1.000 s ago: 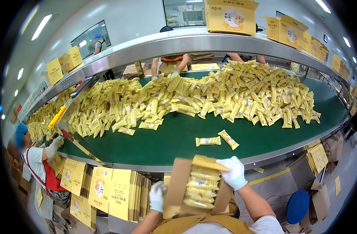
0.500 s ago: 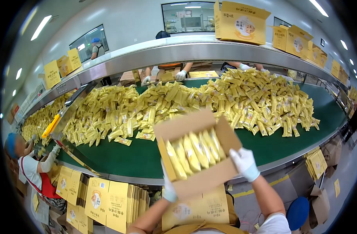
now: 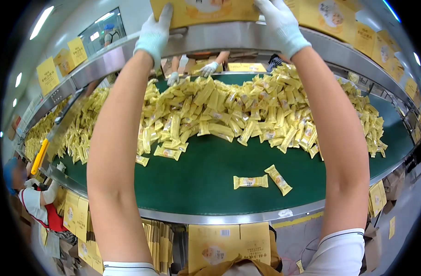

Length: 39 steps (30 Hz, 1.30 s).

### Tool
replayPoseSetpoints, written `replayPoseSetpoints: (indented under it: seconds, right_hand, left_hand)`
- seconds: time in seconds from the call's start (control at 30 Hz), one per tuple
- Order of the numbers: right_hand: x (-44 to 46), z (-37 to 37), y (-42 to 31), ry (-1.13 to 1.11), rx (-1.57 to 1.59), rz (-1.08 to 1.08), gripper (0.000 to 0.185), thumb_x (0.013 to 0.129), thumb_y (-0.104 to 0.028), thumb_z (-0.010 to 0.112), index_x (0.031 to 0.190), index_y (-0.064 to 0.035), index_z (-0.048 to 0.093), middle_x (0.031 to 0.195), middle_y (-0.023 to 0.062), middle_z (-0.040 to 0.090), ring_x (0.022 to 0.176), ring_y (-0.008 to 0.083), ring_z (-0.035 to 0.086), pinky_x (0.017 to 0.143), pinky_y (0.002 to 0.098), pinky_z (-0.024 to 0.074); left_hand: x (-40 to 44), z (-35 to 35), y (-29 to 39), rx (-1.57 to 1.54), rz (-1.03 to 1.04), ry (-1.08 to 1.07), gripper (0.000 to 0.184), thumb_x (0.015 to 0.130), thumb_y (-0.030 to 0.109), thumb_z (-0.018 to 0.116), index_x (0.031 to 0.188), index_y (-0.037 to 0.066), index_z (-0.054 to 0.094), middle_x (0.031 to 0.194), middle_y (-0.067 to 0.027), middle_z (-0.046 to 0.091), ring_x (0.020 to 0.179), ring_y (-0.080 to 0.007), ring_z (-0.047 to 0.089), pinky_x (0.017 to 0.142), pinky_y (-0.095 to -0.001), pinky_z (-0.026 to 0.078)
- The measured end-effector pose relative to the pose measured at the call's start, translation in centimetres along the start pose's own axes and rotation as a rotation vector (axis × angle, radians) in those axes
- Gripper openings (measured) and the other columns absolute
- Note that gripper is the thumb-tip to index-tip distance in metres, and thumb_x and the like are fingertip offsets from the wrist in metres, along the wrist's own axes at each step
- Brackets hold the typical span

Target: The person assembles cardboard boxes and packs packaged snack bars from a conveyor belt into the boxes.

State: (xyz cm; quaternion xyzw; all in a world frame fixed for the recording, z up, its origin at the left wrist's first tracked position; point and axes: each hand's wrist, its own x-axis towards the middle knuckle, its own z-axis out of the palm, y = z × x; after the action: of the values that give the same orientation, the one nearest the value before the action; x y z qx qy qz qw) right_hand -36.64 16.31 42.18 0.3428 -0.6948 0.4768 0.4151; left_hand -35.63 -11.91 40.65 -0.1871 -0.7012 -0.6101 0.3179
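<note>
Both my arms reach up to the raised steel shelf. My left hand point(image 3: 155, 33), in a white knitted glove, grips the left end of a yellow printed cardboard box point(image 3: 208, 13). At its right end my right hand point(image 3: 284, 26), gloved alike, holds on too. The box is at the shelf's level, its top cut off by the frame, so its contents are hidden. Below my arms, yellow wrapped snack packets point(image 3: 210, 110) lie heaped on the green conveyor belt point(image 3: 196, 193). Two loose packets point(image 3: 250, 182) rest apart from the heap, near the belt's front edge.
More yellow boxes point(image 3: 332, 18) stand along the shelf point(image 3: 201, 42). Across the belt are a co-worker's gloved hands point(image 3: 209, 69). A person in a red apron point(image 3: 54, 216) works at the left. Flat cartons point(image 3: 157, 244) are stacked below the belt's front rail.
My hands have lifted the box from above the belt, up and forward to the shelf. Its open top with the packets no longer shows. Two loose packets now show on the belt's near side.
</note>
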Motion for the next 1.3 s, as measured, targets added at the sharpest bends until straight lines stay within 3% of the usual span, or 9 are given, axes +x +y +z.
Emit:
replayPoseSetpoints:
  seconds: [0.1,0.23,0.33,0.43,0.53,0.87,1.03,1.17,1.3]
  right_hand:
    - [-1.3,1.8,3.5,-0.055,-0.596,0.034,0.067,0.095,-0.035,0.059,0.149,-0.0014,0.037,0.147,0.0217,0.049,0.135,0.0326,0.048,0.113,0.0414,0.0357]
    - [-7.8,2.8,4.9,-0.025,-0.568,-0.496,0.051,0.098,-0.037,0.054,0.137,-0.0057,0.053,0.134,0.0154,0.06,0.118,0.0323,0.058,0.105,0.0421,0.0422]
    - [-16.2,3.5,9.7,-0.206,-0.569,-0.476,0.036,0.092,-0.032,0.06,0.121,-0.0115,0.065,0.116,0.0124,0.066,0.109,0.0367,0.059,0.098,0.0459,0.0448]
    - [-23.3,3.5,16.4,-0.432,-0.693,0.19,0.043,0.094,-0.042,0.055,0.123,-0.0115,0.065,0.121,0.0171,0.065,0.114,0.0375,0.059,0.101,0.0457,0.0443]
    - [-26.8,2.7,23.6,-0.562,-0.622,0.677,0.063,0.097,-0.059,0.039,0.128,-0.0097,0.063,0.133,0.022,0.06,0.126,0.039,0.053,0.108,0.0434,0.0402]
    - [-29.5,7.3,32.8,-0.618,-0.673,0.764,0.085,0.087,-0.081,0.03,0.148,-0.0242,0.049,0.157,0.0185,0.038,0.141,0.0449,0.037,0.114,0.0567,0.0265]
    - [-29.2,11.8,31.2,-0.459,-0.751,0.932,0.094,0.081,-0.089,0.027,0.152,-0.0302,0.044,0.164,0.0088,0.027,0.148,0.0465,0.023,0.112,0.0737,0.0129]
    - [-29.1,11.3,30.2,-0.579,-0.683,0.931,0.098,0.088,-0.082,0.031,0.151,-0.0083,0.045,0.164,0.0175,0.025,0.149,0.0429,0.024,0.121,0.0509,0.0185]
    - [-31.6,10.2,30.0,-0.713,-0.284,0.816,0.068,0.096,-0.067,0.042,0.128,-0.0112,0.065,0.109,0.0169,0.072,0.107,0.031,0.066,0.1,0.0401,0.0472]
  left_hand:
    - [2.9,-1.4,-3.8,0.278,-0.037,-0.033,0.048,0.103,0.031,0.058,0.138,0.0,0.052,0.119,-0.0118,0.065,0.089,-0.0162,0.07,0.067,-0.0261,0.057]
    - [-3.4,0.7,-7.3,0.662,0.859,0.275,0.037,0.098,0.012,0.059,0.132,-0.001,0.057,0.114,-0.0134,0.067,0.087,-0.0147,0.067,0.075,-0.0282,0.054]
    - [-10.4,-0.2,-16.1,0.537,0.563,0.139,0.02,0.093,0.014,0.065,0.109,0.003,0.067,0.1,-0.0155,0.068,0.088,-0.03,0.065,0.081,-0.0377,0.051]
    - [-14.7,-4.0,-25.1,0.889,-0.263,0.064,0.061,0.097,0.056,0.047,0.122,0.005,0.067,0.119,-0.0246,0.067,0.112,-0.0435,0.062,0.097,-0.0474,0.047]
    - [-15.7,-7.7,-32.1,0.955,-0.566,-0.095,0.074,0.095,0.067,0.035,0.138,0.012,0.059,0.134,-0.025,0.059,0.128,-0.0431,0.053,0.11,-0.0432,0.039]
    - [-10.9,-6.3,-42.8,1.074,-0.553,-0.36,0.07,0.095,0.069,0.025,0.153,0.033,0.039,0.158,-0.0295,0.028,0.145,-0.0465,0.031,0.122,-0.042,0.022]
    - [-12.0,-5.5,-43.1,0.925,-0.54,-0.392,0.067,0.095,0.055,0.05,0.139,0.003,0.053,0.141,-0.0309,0.05,0.129,-0.0456,0.051,0.11,-0.044,0.04]
    - [-14.2,-4.9,-40.9,0.75,-0.374,-0.455,0.063,0.093,0.046,0.06,0.136,0.0,0.053,0.136,-0.0264,0.056,0.12,-0.0409,0.057,0.103,-0.0414,0.045]
    - [-18.7,-6.8,-42.6,0.45,-0.652,-0.373,0.058,0.095,0.031,0.062,0.145,0.004,0.047,0.134,-0.0127,0.06,0.116,-0.0271,0.057,0.102,-0.0393,0.046]
